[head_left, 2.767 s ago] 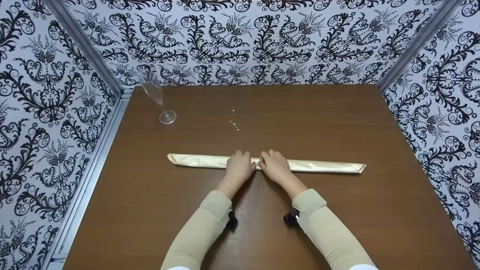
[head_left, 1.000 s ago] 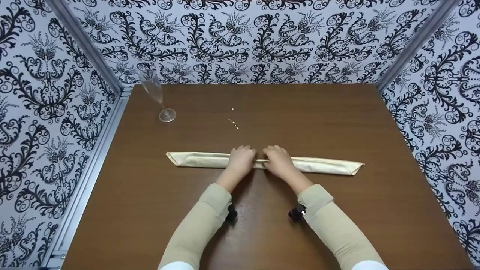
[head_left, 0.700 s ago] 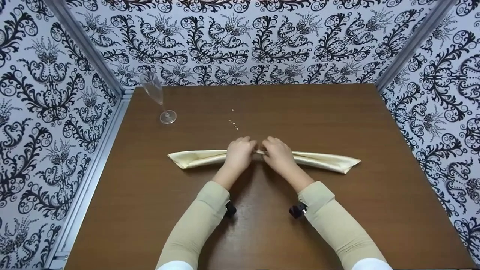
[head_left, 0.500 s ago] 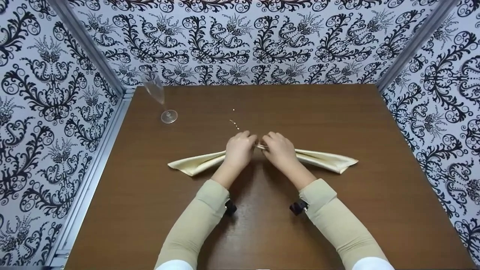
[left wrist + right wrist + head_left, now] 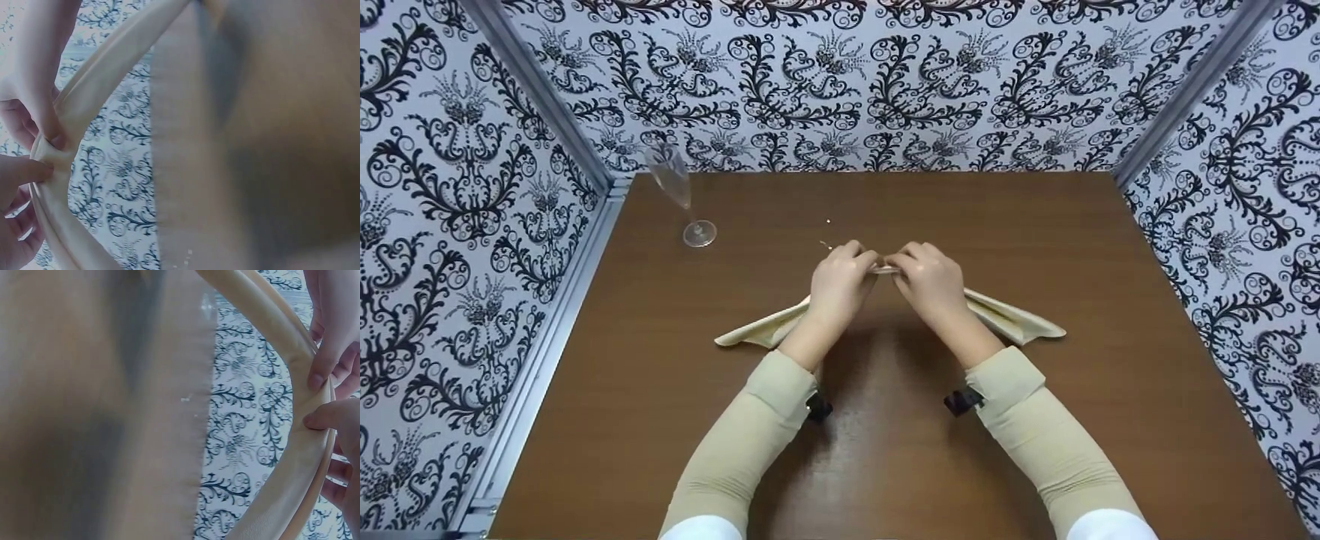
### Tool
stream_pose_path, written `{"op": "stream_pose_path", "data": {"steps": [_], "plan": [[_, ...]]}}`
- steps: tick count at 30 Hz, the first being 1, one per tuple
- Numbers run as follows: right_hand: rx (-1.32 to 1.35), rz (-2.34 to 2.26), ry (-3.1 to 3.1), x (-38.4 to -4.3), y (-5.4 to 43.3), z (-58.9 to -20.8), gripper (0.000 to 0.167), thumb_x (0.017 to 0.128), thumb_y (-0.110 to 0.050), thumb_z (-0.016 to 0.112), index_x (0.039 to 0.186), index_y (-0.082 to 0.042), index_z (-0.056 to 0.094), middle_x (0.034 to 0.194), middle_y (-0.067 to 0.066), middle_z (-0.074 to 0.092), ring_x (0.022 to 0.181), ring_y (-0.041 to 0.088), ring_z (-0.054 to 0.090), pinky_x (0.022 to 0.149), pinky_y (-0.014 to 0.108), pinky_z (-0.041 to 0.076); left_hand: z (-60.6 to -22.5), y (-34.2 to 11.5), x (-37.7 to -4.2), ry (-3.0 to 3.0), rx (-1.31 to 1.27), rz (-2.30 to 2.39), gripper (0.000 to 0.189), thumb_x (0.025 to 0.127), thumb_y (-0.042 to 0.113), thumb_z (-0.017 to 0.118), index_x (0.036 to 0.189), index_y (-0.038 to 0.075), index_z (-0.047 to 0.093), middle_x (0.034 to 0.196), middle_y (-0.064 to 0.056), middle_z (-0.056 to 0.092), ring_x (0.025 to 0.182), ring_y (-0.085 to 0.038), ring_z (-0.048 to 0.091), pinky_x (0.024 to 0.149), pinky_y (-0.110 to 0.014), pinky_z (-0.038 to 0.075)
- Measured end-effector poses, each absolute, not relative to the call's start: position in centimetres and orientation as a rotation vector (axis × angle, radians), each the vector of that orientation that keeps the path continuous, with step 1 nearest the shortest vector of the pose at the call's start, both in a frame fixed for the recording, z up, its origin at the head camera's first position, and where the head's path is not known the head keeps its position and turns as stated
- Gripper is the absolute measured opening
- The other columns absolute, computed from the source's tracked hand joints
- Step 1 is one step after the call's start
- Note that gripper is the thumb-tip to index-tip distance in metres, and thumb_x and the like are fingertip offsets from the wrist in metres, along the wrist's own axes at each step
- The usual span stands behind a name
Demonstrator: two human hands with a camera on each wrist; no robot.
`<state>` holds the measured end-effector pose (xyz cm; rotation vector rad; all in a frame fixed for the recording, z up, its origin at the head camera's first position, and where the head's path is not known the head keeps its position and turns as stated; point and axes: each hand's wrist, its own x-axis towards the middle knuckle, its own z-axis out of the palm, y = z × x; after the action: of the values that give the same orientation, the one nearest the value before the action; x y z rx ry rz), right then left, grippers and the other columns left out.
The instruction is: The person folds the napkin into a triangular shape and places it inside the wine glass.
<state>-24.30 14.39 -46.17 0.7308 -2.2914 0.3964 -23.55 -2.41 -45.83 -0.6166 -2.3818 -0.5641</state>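
A cream satin cloth napkin [image 5: 1016, 321], folded into a long strip, arches up off the table with its middle raised and its two ends slanting down to either side. My left hand [image 5: 840, 281] pinches it just left of the middle, thumb on the near face and fingers behind. Close beside it, my right hand [image 5: 934, 281] pinches the strip the same way. Only a short stretch of fabric shows between the two hands in the head view. Both wrist views show the thumbs pressing on the bent napkin [image 5: 95, 90], its folded layers slightly parted along the edge.
A clear champagne flute [image 5: 669, 178] stands at the back left of the brown table [image 5: 997, 217]. Small white specks [image 5: 829, 221] lie on the tabletop beyond the hands. Patterned walls [image 5: 840, 82] close off the back and sides.
The napkin lay straight and flat on the table. Both hands have raised its middle and moved it away from the body, so its ends now droop and have drawn closer together.
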Motion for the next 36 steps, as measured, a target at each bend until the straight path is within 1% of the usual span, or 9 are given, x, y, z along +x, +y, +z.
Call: {"op": "stream_pose_path", "data": {"steps": [3,6,10,13,18,21,25,29,36], "plan": [[0.726,0.413,-2.242,-24.4,14.4,-45.2,0.013,0.077,-0.003,0.076,0.088,-0.010,0.077,0.085,0.003,0.067,0.073,0.023,0.062,0.055,0.037,0.053,-44.7,-2.5,-23.5,-2.412,-0.619,-0.623,0.012,0.080,0.015,0.078,0.091,0.014,0.074,0.085,-0.002,0.062,0.077,-0.021,0.062,0.064,-0.035,0.052],[0.719,0.433,-2.192,-24.5,14.4,-44.3,0.011,0.079,-0.004,0.076,0.088,-0.010,0.077,0.085,0.003,0.067,0.073,0.023,0.061,0.057,0.036,0.053,-43.5,-2.6,-23.3,-2.449,-0.638,-0.676,0.017,0.080,0.023,0.080,0.093,0.013,0.073,0.087,-0.003,0.061,0.078,-0.022,0.061,0.067,-0.035,0.051],[0.718,0.452,-2.134,-24.7,14.5,-43.2,0.010,0.079,-0.005,0.075,0.087,-0.010,0.077,0.086,0.003,0.067,0.073,0.024,0.061,0.059,0.035,0.053,-41.9,-2.7,-23.2,-2.472,-0.660,-0.768,0.019,0.086,0.028,0.075,0.094,0.012,0.073,0.088,-0.003,0.061,0.078,-0.021,0.061,0.070,-0.035,0.050],[0.717,0.479,-2.094,-24.7,14.6,-42.4,0.009,0.079,-0.003,0.075,0.086,-0.008,0.076,0.087,0.004,0.067,0.073,0.024,0.061,0.059,0.035,0.052,-41.0,-2.9,-23.3,-2.460,-0.671,-0.846,0.011,0.090,0.019,0.071,0.095,0.010,0.074,0.088,-0.004,0.063,0.080,-0.020,0.062,0.073,-0.034,0.051],[0.732,0.557,-2.021,-24.6,14.8,-41.3,0.012,0.078,0.002,0.073,0.086,-0.006,0.076,0.088,0.005,0.068,0.073,0.025,0.061,0.061,0.036,0.052,-39.8,-3.3,-23.8,-2.431,-0.676,-1.048,0.008,0.087,0.005,0.071,0.093,0.008,0.075,0.087,-0.004,0.066,0.082,-0.018,0.062,0.076,-0.029,0.049],[0.755,0.615,-1.981,-24.6,15.1,-40.7,0.016,0.077,0.006,0.070,0.087,-0.005,0.076,0.089,0.005,0.069,0.075,0.026,0.061,0.063,0.036,0.052,-39.2,-3.6,-24.0,-2.440,-0.667,-1.209,0.010,0.087,0.004,0.071,0.096,0.007,0.074,0.089,-0.005,0.064,0.082,-0.016,0.061,0.076,-0.025,0.048],[0.774,0.684,-1.942,-24.4,15.3,-40.0,0.019,0.077,0.008,0.066,0.088,-0.004,0.076,0.091,0.005,0.070,0.078,0.026,0.062,0.067,0.036,0.052,-38.2,-3.8,-24.2,-2.486,-0.653,-1.427,0.021,0.087,0.005,0.072,0.108,0.006,0.072,0.098,-0.005,0.064,0.086,-0.014,0.062,0.079,-0.021,0.049],[0.777,0.734,-1.905,-24.2,15.4,-39.5,0.016,0.080,0.006,0.067,0.090,-0.003,0.076,0.093,0.005,0.070,0.079,0.026,0.062,0.069,0.036,0.052,-37.4,-3.9,-24.2,-2.519,-0.683,-1.607,0.033,0.087,0.004,0.072,0.120,0.007,0.067,0.106,-0.004,0.068,0.090,-0.013,0.063,0.081,-0.024,0.050],[0.815,0.835,-1.825,-24.0,15.3,-38.8,0.018,0.080,0.008,0.066,0.091,-0.003,0.076,0.096,0.008,0.070,0.083,0.027,0.063,0.076,0.032,0.049,-36.6,-4.0,-24.0,-2.488,-0.783,-1.715,0.043,0.087,0.006,0.073,0.128,0.011,0.062,0.102,-0.003,0.070,0.084,-0.016,0.060,0.076,-0.028,0.049]]}}
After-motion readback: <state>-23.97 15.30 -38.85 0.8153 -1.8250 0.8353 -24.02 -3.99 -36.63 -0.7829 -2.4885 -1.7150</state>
